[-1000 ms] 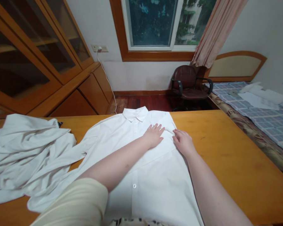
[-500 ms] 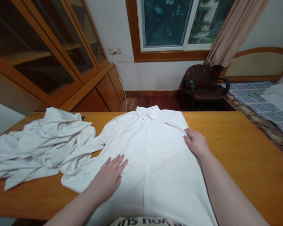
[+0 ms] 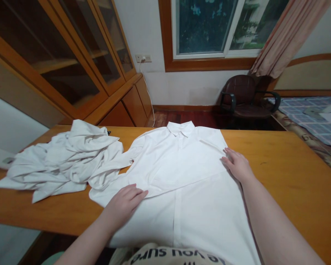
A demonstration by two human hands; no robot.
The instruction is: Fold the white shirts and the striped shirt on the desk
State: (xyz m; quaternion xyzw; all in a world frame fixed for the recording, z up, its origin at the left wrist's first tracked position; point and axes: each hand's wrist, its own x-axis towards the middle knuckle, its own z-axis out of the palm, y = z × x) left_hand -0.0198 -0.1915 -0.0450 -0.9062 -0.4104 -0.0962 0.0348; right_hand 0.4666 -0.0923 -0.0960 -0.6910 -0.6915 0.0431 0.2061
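Observation:
A white collared shirt lies front side up across the table, its collar at the far edge. One sleeve is folded across the chest, and the fold's lower edge runs slantwise over the button placket. At the left part of that fold, my left hand has its fingers bent and thumb drawn in, closed on the shirt fabric; its fingertips are partly hidden. My right hand rests open on the shirt's right edge below the shoulder, fingers outstretched. The other sleeve spreads out to the left.
A crumpled heap of white cloth sits on the left of the wooden table, touching the shirt's left sleeve. Beyond the table stand a glass-door cabinet, an office chair and a bed. A white cord hangs from the wall socket.
My left hand has gone from flat, spread fingers to bent fingers closed on the fabric. My right hand stays at the shirt's right edge. The view has shifted slightly left.

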